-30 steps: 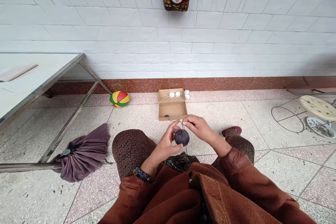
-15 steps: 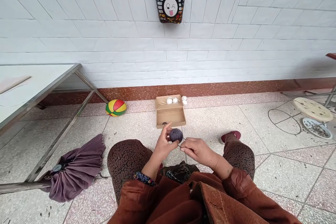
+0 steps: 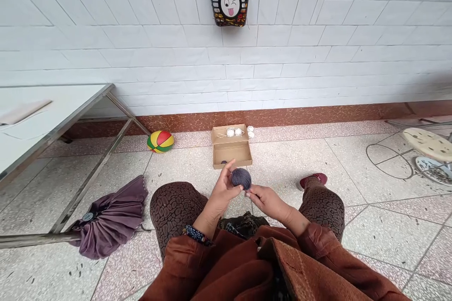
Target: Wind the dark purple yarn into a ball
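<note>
My left hand (image 3: 221, 193) is closed around a dark grey-purple ball of yarn (image 3: 241, 178), thumb at its near side and fingers behind. Just below and to the right of the ball, my right hand (image 3: 270, 202) pinches the yarn's loose strand, which is mostly hidden by the fingertips. Past the hands, an open cardboard box (image 3: 233, 154) lies on the floor, with a small dark item (image 3: 223, 162) at its near edge. Two white yarn balls (image 3: 230, 132) rest on its raised lid, and more white balls (image 3: 250, 130) sit just right of it.
A striped ball (image 3: 160, 141) lies by the wall at left. A folded purple umbrella (image 3: 111, 221) leans near a metal-framed table (image 3: 81, 103). A black basket (image 3: 229, 4) hangs above. At right stand a round stool (image 3: 432, 143) and a dish (image 3: 434, 171) on the floor.
The view has shifted slightly. The yarn ball has turned a little in my left hand, and my right fingers have moved closer beneath it, with less strand showing between.
</note>
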Tool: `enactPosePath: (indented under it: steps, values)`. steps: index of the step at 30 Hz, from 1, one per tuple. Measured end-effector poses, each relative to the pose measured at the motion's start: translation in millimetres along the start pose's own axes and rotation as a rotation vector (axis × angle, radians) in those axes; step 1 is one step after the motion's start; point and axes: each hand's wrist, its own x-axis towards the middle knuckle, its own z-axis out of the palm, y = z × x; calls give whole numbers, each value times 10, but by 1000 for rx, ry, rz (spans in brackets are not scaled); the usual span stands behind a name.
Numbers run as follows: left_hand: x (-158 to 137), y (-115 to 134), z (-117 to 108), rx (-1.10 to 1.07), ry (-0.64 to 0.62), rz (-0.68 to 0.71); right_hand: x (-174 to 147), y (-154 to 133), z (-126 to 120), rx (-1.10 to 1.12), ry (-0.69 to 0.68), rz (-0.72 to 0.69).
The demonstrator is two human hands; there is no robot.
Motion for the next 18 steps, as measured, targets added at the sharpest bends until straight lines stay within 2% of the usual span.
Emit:
enactPosePath:
  steps: [3, 5, 8, 11, 13, 16, 18]
  values:
    - [34, -17, -51, 272, 89, 46, -22, -185, -138, 3, -83, -129]
    - [18, 3, -60, 446, 76, 85, 23, -281, -288, 1, -51, -174]
    - [-53, 84, -24, 531, -73, 95, 162, -299, -482, -44, 77, -174]
    - [-119, 159, 14, 404, -284, 6, 285, -179, -506, -66, 184, -113]
    - [-123, 163, 21, 254, -256, -9, 300, -76, -407, -65, 211, -28]
    - [-63, 102, 19, 73, -77, -71, 202, 13, -174, -112, 134, 90]
    - [-1, 44, 16, 59, 52, -101, 99, -19, -64, -131, 27, 32]
